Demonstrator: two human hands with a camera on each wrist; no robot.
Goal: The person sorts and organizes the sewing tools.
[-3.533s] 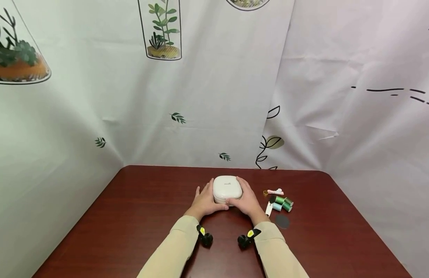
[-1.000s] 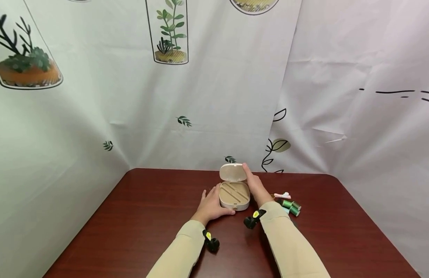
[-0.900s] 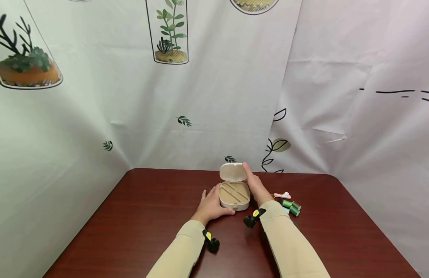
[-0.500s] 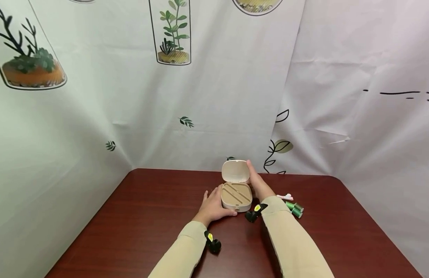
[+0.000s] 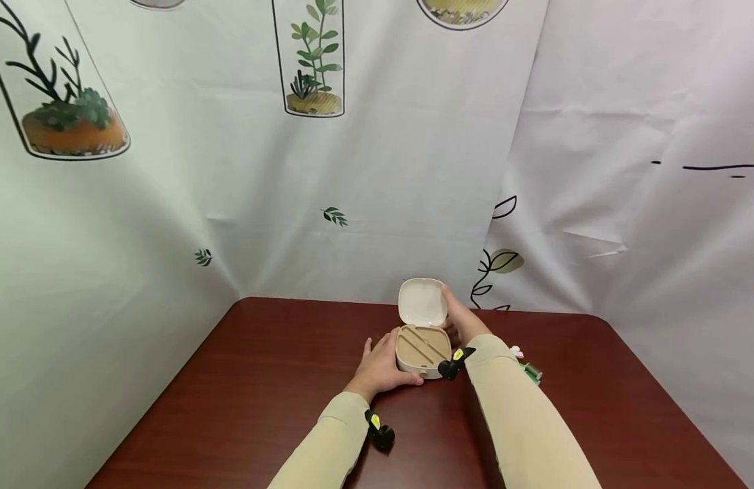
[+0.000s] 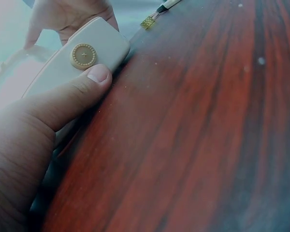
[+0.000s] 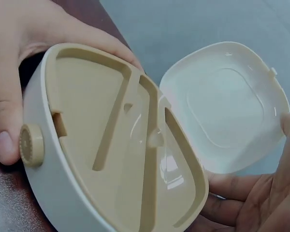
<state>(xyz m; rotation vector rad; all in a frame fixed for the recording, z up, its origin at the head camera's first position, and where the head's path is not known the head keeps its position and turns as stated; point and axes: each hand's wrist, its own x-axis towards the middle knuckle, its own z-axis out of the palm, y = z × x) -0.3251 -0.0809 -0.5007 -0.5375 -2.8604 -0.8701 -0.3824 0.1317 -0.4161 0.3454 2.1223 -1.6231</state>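
A white storage box stands on the table, its hinged lid raised at the back. Inside it, a beige tray has slanted dividers and bare compartments. My left hand grips the box's left side, the thumb along the front wall near a round beige button. With my right hand I hold the lid by its right edge, the thumb on the rim. In the right wrist view, that hand's other fingers curl behind the lid and the box, partly hidden.
Green thread spools and a pink-and-white item lie right of the box, partly covered by my right sleeve. A gold dimpled piece shows in the left wrist view. A printed cloth hangs behind the table.
The box was closed between both hands at first. My right hand has swung the lid up and further back. My left hand has kept its grip on the box's side.
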